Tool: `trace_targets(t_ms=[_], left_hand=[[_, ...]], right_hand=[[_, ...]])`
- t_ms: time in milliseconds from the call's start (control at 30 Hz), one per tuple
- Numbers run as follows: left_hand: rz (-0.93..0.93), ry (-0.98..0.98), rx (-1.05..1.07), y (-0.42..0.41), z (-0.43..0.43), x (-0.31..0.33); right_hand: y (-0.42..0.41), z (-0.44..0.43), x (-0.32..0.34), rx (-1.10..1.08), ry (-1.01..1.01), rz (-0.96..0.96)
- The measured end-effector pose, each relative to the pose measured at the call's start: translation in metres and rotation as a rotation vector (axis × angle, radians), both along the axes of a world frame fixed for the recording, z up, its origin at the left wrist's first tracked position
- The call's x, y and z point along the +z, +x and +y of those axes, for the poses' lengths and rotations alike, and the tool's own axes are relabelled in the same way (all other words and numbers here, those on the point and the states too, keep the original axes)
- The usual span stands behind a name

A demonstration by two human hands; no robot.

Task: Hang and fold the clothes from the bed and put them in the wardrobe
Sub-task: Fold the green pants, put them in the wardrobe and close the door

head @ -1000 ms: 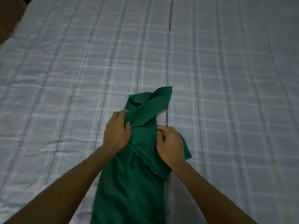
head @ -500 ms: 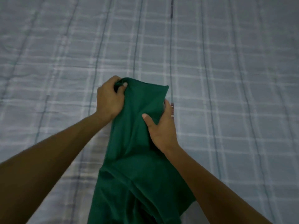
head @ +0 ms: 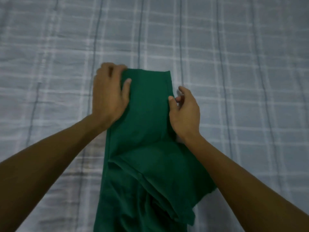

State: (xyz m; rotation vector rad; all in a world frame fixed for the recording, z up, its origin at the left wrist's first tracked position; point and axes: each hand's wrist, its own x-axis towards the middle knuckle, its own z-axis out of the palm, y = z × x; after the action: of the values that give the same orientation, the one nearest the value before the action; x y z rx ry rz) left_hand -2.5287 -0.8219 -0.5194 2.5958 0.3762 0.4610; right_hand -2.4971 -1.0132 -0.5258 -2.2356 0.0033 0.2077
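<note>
A dark green garment [head: 147, 131] lies on the bed as a long strip, running from the middle of the view to the bottom edge. Its far end is a straight flat edge, and a loose layer sticks out at the lower right. My left hand [head: 109, 94] holds the far left corner, fingers curled over the edge and thumb on top of the cloth. My right hand [head: 185, 113] sits at the strip's right edge. Its thumb tip touches the cloth, and its fingers curl loosely above the sheet beside it, with no cloth between them.
The bed is covered by a pale grey-blue checked sheet [head: 234, 64] that fills the whole view around the garment. No other clothes, hangers or furniture show.
The raised, bunched far end of the garment has been laid down flat on the bed. My right hand has slid off the cloth to its right edge, and my left hand has stayed on the left corner.
</note>
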Motion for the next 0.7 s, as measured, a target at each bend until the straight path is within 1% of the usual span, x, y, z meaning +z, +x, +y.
trace_targets(t_ms=[100,167,200,267,300,333,367,400,433,467,533,567,600,667,700], left_hand=[[-0.035,0.041,-0.475,-0.043,-0.048,0.013],[0.026,0.065,-0.725,-0.076,-0.080,0.015],[0.097,0.108,-0.859,-0.092,-0.096,0.013],[0.344,0.235,-1.096,-0.120,-0.119,0.010],[0.469,0.316,-1.167,-0.130,-0.127,0.007],[0.552,0.374,-1.205,-0.137,-0.132,0.003],[0.575,0.394,-1.207,-0.141,-0.135,-0.001],[0.542,0.372,-1.182,-0.142,-0.136,-0.002],[0.491,0.288,-1.134,-0.142,-0.136,-0.002],[0.432,0.116,-1.041,-0.140,-0.135,0.000],[0.378,-0.411,-0.746,-0.127,-0.133,0.018],[0.344,-0.607,-0.571,-0.116,-0.131,0.031],[0.303,-0.719,-0.392,-0.103,-0.126,0.042],[0.226,-0.833,-0.054,-0.070,-0.105,0.062],[0.192,-0.898,0.073,-0.053,-0.090,0.069]], right_hand=[[-0.013,-0.015,0.006,-0.031,-0.017,-0.013],[-0.018,-0.023,0.014,-0.052,-0.029,-0.005],[-0.021,-0.027,0.019,-0.052,-0.040,0.003],[-0.027,-0.032,0.028,-0.030,-0.035,0.018],[-0.031,-0.033,0.033,-0.018,-0.023,0.023],[-0.035,-0.035,0.036,-0.011,-0.007,0.027],[-0.039,-0.036,0.040,-0.007,0.012,0.030],[-0.043,-0.037,0.042,-0.003,0.029,0.035],[-0.047,-0.038,0.044,0.003,0.039,0.040],[-0.050,-0.040,0.047,0.009,0.048,0.040],[-0.052,-0.046,0.051,0.007,0.066,0.003],[-0.051,-0.049,0.054,-0.009,0.079,-0.033],[-0.048,-0.051,0.058,-0.032,0.096,-0.075],[-0.040,-0.051,0.066,-0.090,0.137,-0.162],[-0.035,-0.049,0.070,-0.122,0.163,-0.193]])
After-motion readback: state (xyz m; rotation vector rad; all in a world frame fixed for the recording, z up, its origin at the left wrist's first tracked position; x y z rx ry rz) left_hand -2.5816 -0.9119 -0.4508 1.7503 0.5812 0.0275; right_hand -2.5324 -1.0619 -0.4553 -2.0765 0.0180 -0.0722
